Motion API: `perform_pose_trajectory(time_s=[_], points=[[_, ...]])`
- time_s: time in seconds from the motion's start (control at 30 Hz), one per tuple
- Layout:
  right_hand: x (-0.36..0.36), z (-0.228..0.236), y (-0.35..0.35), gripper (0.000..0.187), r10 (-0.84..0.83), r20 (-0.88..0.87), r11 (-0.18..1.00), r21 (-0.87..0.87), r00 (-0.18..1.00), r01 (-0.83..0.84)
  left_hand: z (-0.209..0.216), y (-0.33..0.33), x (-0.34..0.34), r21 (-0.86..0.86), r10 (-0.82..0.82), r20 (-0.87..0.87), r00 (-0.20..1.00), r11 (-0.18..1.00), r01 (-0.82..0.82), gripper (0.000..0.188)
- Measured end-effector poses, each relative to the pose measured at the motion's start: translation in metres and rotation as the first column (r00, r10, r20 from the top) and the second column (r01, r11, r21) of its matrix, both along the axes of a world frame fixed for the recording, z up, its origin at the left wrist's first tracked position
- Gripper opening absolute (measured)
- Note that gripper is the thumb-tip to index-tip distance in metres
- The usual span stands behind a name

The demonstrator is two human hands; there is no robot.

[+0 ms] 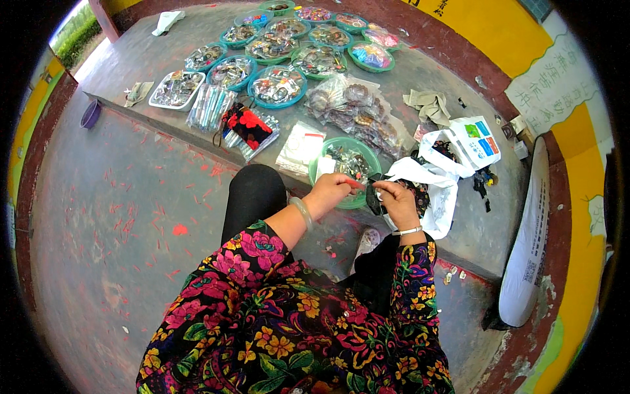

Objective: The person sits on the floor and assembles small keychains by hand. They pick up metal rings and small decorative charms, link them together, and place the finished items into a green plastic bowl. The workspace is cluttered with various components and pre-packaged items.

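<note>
My left hand (pixel 330 192) is closed over the front of a green basin, with a small red object (pixel 355 184) poking out between thumb and fingers; its kind is too small to tell. Close beside it, my right hand (pixel 399 201) pinches a black strip-like piece (pixel 374 197) that hangs at the basin's right edge. The green basin (pixel 321 156) holds many small mixed pieces in clear wrapping. To the right of my right hand, an opened white plastic bag (pixel 443 209) contains dark items.
Several basins of packets, such as a blue basin (pixel 254 98) and a white tray (pixel 155 100), stand on the raised ledge. Clear packets (pixel 357 108), a red-and-black pouch (pixel 251 127) and a printed white bag (pixel 482 148) lie nearer. Red scraps (pixel 180 230) dot the lower floor.
</note>
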State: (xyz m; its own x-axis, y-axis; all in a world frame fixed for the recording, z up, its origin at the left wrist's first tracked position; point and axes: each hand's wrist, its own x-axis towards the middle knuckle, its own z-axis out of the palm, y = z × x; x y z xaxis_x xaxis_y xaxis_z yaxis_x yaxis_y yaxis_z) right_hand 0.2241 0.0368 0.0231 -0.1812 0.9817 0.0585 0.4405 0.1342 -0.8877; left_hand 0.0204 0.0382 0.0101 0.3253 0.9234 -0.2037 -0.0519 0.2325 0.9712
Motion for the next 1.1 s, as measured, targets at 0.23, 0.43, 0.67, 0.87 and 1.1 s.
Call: perform_pose_trajectory(time_s=[0.23,0.43,0.67,0.87,1.1], points=[[-0.015,0.003,-0.003,0.014,0.091,0.165,0.991,0.085,0.982,-0.106,-0.011,-0.005,0.008,0.114,-0.141,-0.072,0.987,0.982,0.149,0.016],[-0.017,0.011,-0.005,0.012,0.123,0.063,0.992,-0.005,0.990,-0.122,-0.012,-0.002,0.004,0.064,-0.041,0.043,0.998,0.997,0.039,0.009],[-0.021,0.004,-0.007,0.012,0.152,0.119,0.979,0.116,0.981,-0.166,-0.013,-0.003,0.006,0.091,0.026,0.022,0.999,0.995,-0.028,0.007],[-0.024,0.003,-0.007,0.012,0.152,0.090,0.979,0.121,0.984,-0.163,-0.011,-0.004,0.006,0.191,0.030,-0.162,0.986,0.982,0.001,0.004],[-0.031,0.010,-0.008,0.010,0.092,0.146,0.970,0.211,0.985,-0.122,-0.014,-0.005,0.006,0.239,0.058,-0.208,0.977,0.971,-0.006,0.005]])
